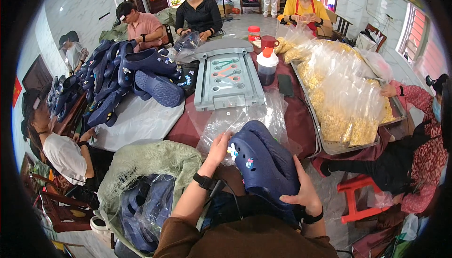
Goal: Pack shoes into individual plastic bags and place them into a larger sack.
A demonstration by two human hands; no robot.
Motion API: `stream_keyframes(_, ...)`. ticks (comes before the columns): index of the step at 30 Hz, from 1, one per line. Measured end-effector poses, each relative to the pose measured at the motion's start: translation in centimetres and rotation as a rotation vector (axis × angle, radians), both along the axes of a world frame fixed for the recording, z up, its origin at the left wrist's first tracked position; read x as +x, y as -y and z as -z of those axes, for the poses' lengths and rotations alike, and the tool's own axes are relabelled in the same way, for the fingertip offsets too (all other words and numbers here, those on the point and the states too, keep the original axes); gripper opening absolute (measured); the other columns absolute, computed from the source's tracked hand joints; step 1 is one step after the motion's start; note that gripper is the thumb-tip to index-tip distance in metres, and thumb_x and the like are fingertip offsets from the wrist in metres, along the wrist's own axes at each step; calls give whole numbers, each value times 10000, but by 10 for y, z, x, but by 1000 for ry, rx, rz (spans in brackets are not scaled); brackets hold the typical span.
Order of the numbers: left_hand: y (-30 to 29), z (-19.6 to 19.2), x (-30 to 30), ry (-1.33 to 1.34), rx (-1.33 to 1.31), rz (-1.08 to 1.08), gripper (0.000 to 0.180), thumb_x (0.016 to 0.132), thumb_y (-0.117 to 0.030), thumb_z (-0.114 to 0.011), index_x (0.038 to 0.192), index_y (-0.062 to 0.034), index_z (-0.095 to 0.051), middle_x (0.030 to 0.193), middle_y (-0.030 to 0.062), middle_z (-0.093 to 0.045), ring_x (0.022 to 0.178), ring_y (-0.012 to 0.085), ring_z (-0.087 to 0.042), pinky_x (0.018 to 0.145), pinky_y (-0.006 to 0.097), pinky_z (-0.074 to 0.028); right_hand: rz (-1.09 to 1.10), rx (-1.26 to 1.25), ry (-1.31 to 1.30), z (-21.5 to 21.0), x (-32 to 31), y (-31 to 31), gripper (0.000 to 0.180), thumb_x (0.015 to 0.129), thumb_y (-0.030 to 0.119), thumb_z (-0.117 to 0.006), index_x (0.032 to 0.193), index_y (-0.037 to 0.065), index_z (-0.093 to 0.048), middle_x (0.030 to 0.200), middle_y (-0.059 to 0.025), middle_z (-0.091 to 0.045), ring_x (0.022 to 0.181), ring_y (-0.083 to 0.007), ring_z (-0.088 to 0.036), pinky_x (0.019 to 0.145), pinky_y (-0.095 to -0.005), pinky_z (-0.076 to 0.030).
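Note:
Between my two hands is a pair of navy foam clogs (273, 178), pressed together, with small coloured charms on the near upper. My left hand (220, 147) grips the left side of the clogs, near a white charm. My right hand (305, 189) holds their lower right side, its thumb across the blue foam. Just beyond the clogs, a clear plastic bag (212, 128) lies on the dark red tablecloth (181, 126). To my left stands an open woven sack (141, 157) with bagged navy clogs (146, 211) in it.
A heap of navy clogs (117, 76) covers the table's left. Ahead are a grey plastic panel (228, 76) and a dark-liquid bottle (267, 67). A metal tray (325, 147) of yellow-filled bags lies right, near a red stool (351, 199). Several people sit around the table.

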State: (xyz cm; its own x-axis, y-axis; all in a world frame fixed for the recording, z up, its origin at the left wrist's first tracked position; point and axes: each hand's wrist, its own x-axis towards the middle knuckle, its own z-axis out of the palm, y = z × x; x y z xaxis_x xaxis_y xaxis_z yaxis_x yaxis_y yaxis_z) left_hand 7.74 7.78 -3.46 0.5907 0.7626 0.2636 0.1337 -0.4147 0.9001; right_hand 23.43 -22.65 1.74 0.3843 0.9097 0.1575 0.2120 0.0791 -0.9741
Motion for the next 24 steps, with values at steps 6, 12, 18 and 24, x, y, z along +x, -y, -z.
stream_keyframes(6,-1,-32,-4,20,-374,137,430,1019,-382,-562,1231,-25,-674,1047,117,-705,958,165,-641,834,311,-508,15,-174,396,-9,-5,1,1378,576,456,-918,1560,-126,-148,1470,-360,-454,1379,-405,-494,1135,-402,-384)
stream_keyframes(12,22,-65,-10,-109,210,-19,326,918,-194,-697,1221,-79,-662,1003,112,-692,889,229,-686,734,358,-545,20,-261,391,-12,-8,2,1362,594,469,-912,1555,-126,-151,1457,-363,-464,1363,-428,-504,1125,-418,-399)
stream_keyframes(18,43,-82,-16,-77,745,-160,191,844,-49,-690,1033,-73,-683,949,105,-671,903,330,-645,780,428,-519,130,-164,259,3,-13,0,1299,630,438,-909,1547,-131,-186,1444,-350,-482,1342,-404,-526,1121,-404,-399)
stream_keyframes(24,71,-91,-10,21,765,-90,142,825,-42,-730,962,-75,-734,941,78,-694,877,302,-633,783,410,-520,230,-143,282,-5,-22,-4,1313,624,446,-909,1551,-127,-176,1424,-358,-491,1307,-420,-551,1089,-417,-433)
